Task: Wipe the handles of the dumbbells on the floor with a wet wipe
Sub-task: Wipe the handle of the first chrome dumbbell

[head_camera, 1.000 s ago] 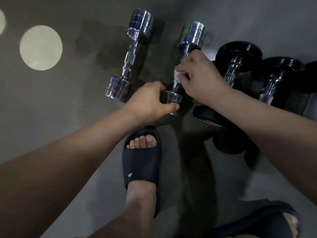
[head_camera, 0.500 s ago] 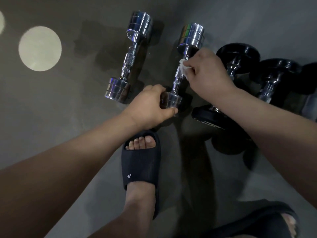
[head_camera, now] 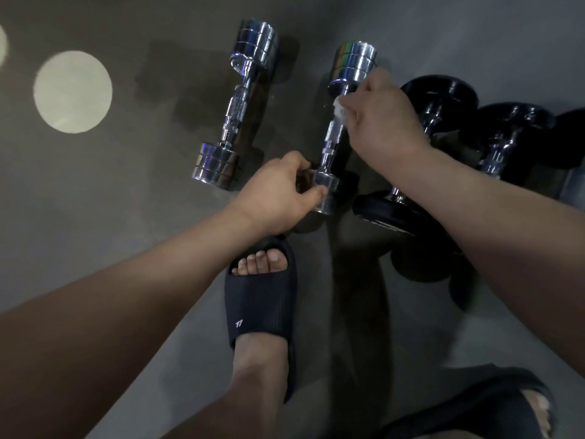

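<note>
your right hand [head_camera: 380,122] pinches the wet wipe [head_camera: 339,110] against the far end of the handle [head_camera: 330,141] of the chrome dumbbell [head_camera: 353,63], just below its far head. your left hand [head_camera: 275,198] grips the near head [head_camera: 326,188], fingers curled round it, and steadies it on the floor [head_camera: 126,201].

you look to be mid-wipe on this one bar, with the wipe at the far end of its travel. the next move likely calls for drawing the wipe back toward the near head. wrap it round the bar, not just along the top. you may need to roll the dumbbell with your left hand to reach the underside. go firmly over the knurled middle, where the wipe could snag.

the dumbbell is mirror-bright chrome, with stacked disc heads and ringed collars either side of the rough grip. it lies pointing away from you, between the second chrome dumbbell [head_camera: 237,106] on its left and the black dumbbells [head_camera: 437,99] on its right. whether those have been wiped, you cannot tell from here.
</note>
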A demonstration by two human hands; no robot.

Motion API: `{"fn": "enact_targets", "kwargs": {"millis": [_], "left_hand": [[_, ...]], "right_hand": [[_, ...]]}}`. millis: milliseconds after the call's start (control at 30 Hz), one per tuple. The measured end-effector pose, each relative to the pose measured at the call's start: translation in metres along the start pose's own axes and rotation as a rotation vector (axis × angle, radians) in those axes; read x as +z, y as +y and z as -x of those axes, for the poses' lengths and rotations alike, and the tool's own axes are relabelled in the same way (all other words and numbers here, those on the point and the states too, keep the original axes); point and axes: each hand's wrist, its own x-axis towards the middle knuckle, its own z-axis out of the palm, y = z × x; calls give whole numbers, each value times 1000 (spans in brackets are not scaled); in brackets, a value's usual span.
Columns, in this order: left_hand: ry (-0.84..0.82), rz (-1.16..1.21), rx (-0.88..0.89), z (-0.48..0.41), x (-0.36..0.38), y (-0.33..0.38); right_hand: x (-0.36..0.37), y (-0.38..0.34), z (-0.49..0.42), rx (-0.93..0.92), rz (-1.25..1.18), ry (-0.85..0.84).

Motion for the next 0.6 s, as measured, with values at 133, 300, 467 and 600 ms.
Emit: {"fn": "enact_targets", "kwargs": {"millis": [133,300,467,600], "left_hand": [[0,7,9,-1,0,0],[8,22,3,-4,2,1],[-19,10,-31,-4,5,3],[-27,-27,-44,-3,7,5]], "right_hand": [[5,2,13,-34,49,-6],[-12,3,6,-171,91,-160],[-7,9,2,-103,86,-91],[-8,6,25,-347,81,-223]]}}
